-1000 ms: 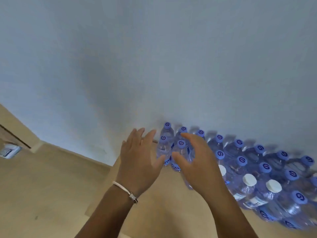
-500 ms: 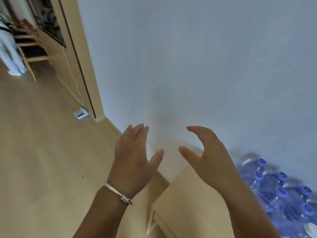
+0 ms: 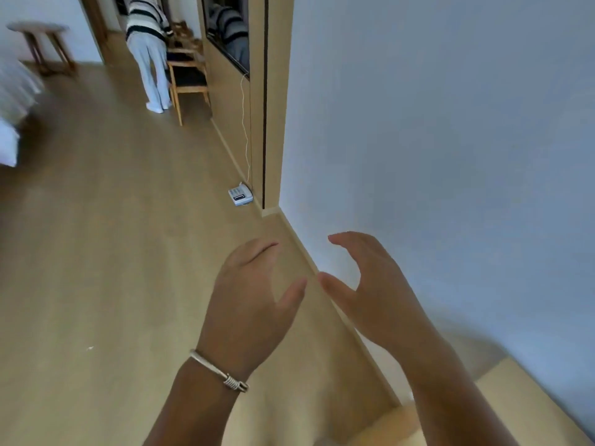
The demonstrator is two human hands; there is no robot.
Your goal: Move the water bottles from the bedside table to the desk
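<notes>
Your hands hang empty at lower centre, left hand [image 3: 254, 294] and right hand [image 3: 373, 291] loosely spread, thumbs nearly meeting, a bracelet [image 3: 219, 371] on the left wrist. A worktop [image 3: 531, 403] corner shows lower right; no bottles in view. A phone [image 3: 240, 194] sits on the floor [image 3: 96, 252] mid-frame; a person [image 3: 148, 49] stands by a chair [image 3: 188, 82] upper left.
</notes>
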